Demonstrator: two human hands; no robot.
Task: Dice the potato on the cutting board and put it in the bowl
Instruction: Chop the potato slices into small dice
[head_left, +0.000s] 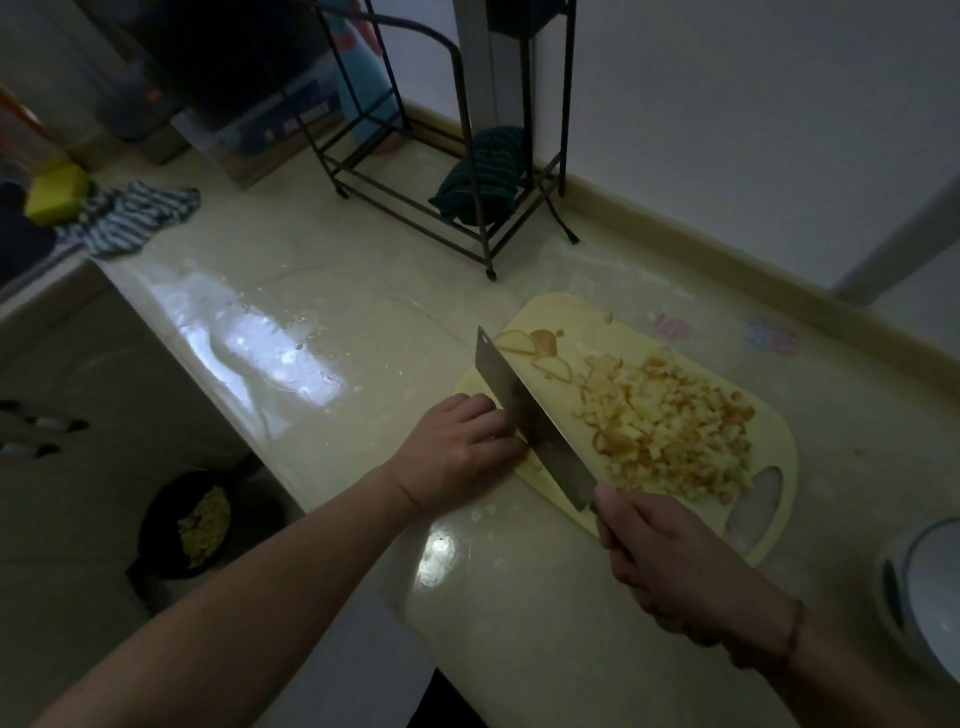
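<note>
A pale yellow cutting board lies on the counter with a heap of diced potato on its right half and a few slices near its far end. My right hand grips the handle of a cleaver, whose blade stands on edge across the board. My left hand, fingers curled, holds down a bit of potato against the blade's left face; that piece is mostly hidden. A white bowl shows at the right edge of the view.
A black wire rack with a dark striped cloth stands behind the board by the wall. A striped towel and yellow sponge lie far left. On the floor below the counter edge sits a dark bin with scraps.
</note>
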